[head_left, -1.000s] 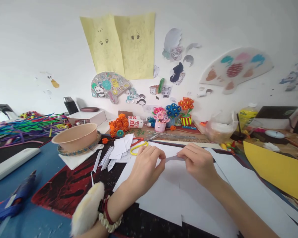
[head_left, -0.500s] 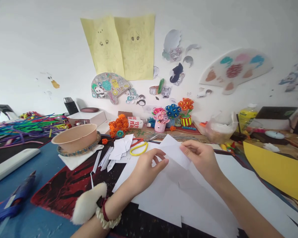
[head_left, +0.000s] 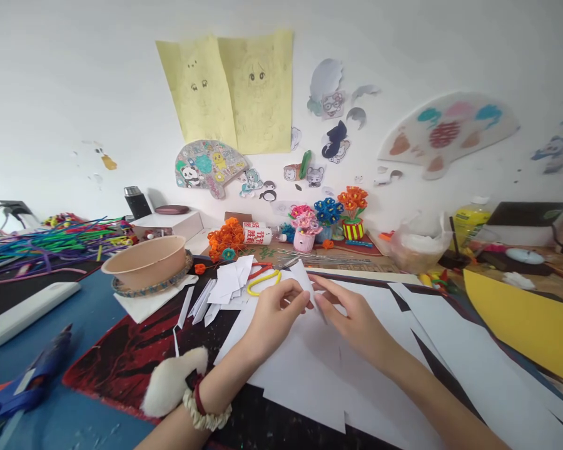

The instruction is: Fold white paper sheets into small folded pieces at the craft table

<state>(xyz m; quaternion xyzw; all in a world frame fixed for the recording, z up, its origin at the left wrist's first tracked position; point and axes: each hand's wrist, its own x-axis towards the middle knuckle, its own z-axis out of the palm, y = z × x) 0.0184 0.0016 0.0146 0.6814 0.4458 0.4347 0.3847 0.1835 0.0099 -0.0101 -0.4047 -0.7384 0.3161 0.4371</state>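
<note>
A small piece of white paper [head_left: 304, 277] is held up between my two hands, seen at a steep angle and looking narrow. My left hand [head_left: 278, 315] pinches its left side, thumb and fingers curled together. On the other side, the thumb and fingers of my right hand [head_left: 354, 315] grip the paper's right edge. Below them, larger white sheets [head_left: 304, 375] overlap on the dark mat. Just left of the hands lie yellow-handled scissors [head_left: 263, 284] and a pile of cut white paper pieces [head_left: 229, 279].
A peach-coloured bowl [head_left: 145, 259] stands at the left, with a blue glue gun [head_left: 28, 384] nearer. Colourful pipe cleaners [head_left: 65, 244] lie at the far left. Small pots of craft flowers [head_left: 304, 236] line the back. Yellow card [head_left: 520, 331] lies at the right.
The small paper has turned from nearly facing me to almost edge-on. My right hand has moved left, and my left hand has closed in to meet the paper.
</note>
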